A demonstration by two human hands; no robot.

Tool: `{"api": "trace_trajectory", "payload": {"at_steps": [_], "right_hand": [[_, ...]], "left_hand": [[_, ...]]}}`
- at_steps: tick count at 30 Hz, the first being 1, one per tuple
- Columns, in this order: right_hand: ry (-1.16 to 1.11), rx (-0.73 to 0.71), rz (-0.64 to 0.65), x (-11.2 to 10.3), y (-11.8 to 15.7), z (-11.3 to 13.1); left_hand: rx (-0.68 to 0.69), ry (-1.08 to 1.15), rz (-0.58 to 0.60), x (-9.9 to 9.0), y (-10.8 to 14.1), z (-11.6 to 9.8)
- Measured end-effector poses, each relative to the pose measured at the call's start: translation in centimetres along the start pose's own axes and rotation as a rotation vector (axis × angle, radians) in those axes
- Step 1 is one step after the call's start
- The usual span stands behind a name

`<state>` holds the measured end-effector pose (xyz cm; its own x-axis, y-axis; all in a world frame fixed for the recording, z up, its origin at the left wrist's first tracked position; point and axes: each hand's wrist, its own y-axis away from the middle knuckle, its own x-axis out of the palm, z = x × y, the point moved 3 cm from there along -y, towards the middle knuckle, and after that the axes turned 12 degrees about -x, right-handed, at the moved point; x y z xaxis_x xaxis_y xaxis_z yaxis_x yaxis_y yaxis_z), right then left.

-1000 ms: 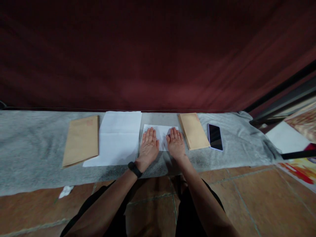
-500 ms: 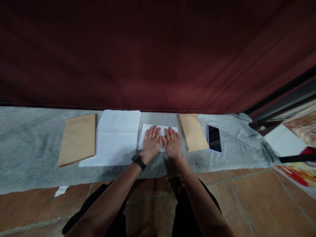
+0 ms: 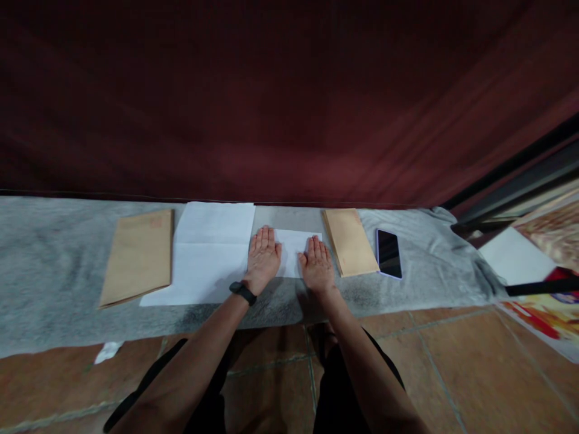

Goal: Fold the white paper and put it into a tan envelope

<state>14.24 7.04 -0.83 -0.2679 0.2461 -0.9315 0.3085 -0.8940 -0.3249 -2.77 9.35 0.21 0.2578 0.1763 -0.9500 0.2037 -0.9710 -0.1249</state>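
Note:
A small folded white paper [image 3: 290, 253] lies on the grey cloth [image 3: 280, 298]. My left hand [image 3: 263, 253] rests flat over its left end, fingers stretched out, with a dark band on the wrist. On the paper's right end my right hand [image 3: 317, 263] lies flat, its fingers extended. Larger white sheets [image 3: 210, 259] with a crease across them are spread just left of my left hand. Brown envelopes [image 3: 353, 242] sit to the right of my right hand.
More brown envelopes [image 3: 138, 256] overlap the left edge of the white sheets. A phone [image 3: 389, 253] lies right of the envelopes. Dark red fabric [image 3: 280, 120] rises behind the cloth. On the tiled floor is a white scrap [image 3: 107, 351]. A printed poster [image 3: 552, 313] is at far right.
My left hand has slid left along the small paper, away from my right hand, baring the paper's middle. The right hand stays at the right end.

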Motion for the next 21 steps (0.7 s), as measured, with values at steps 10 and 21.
{"api": "trace_trajectory", "payload": {"at_steps": [10,21], "right_hand": [[-0.149,-0.090,0.076,-1.7,0.1,2.2],[-0.106,-0.151,0.082,-1.2,2.8,2.7]], "left_hand": [[0.284,-0.006,0.098,-0.8,6.6,-3.4],[0.226,-0.033,0.127,-0.8,7.9,-1.4]]}}
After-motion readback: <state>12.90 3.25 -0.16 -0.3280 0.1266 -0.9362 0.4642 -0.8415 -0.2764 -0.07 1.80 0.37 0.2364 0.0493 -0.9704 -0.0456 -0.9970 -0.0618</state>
